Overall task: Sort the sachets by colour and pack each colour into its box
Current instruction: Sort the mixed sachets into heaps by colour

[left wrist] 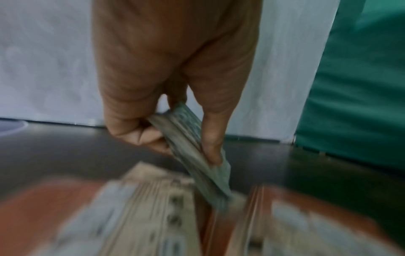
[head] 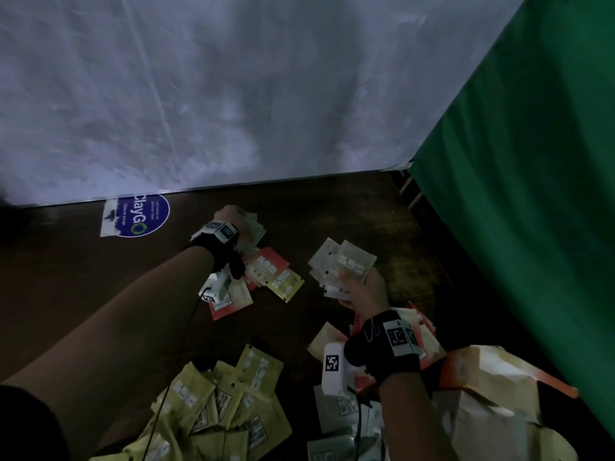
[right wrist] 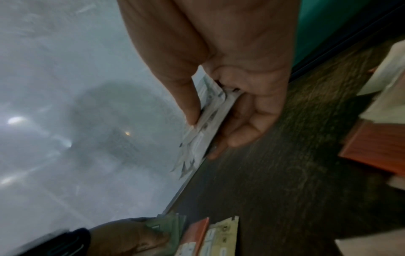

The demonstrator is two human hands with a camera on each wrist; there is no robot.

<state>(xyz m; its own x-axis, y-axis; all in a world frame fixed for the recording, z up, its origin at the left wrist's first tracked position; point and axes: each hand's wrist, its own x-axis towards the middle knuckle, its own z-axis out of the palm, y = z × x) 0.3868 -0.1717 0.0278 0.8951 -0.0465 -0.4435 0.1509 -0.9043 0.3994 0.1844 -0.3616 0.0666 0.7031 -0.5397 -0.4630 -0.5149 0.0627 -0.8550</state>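
My left hand (head: 233, 217) grips a stack of pale green sachets (left wrist: 192, 150) between thumb and fingers, held above the dark table near its back edge. Under it lie a few orange and yellow sachets (head: 273, 274). My right hand (head: 362, 287) holds a fanned bundle of white sachets (head: 342, 264), thumb on one side and fingers on the other (right wrist: 206, 124). A heap of yellow sachets (head: 226, 404) lies at the front, white sachets (head: 339, 417) beside it. An open orange box (head: 499, 377) sits at the right front.
A white sheet (head: 233, 94) hangs behind the table and a green cloth (head: 532, 161) closes off the right side. A round blue sticker (head: 139, 216) lies at the table's back left. Orange sachets (head: 422, 331) lie under my right wrist.
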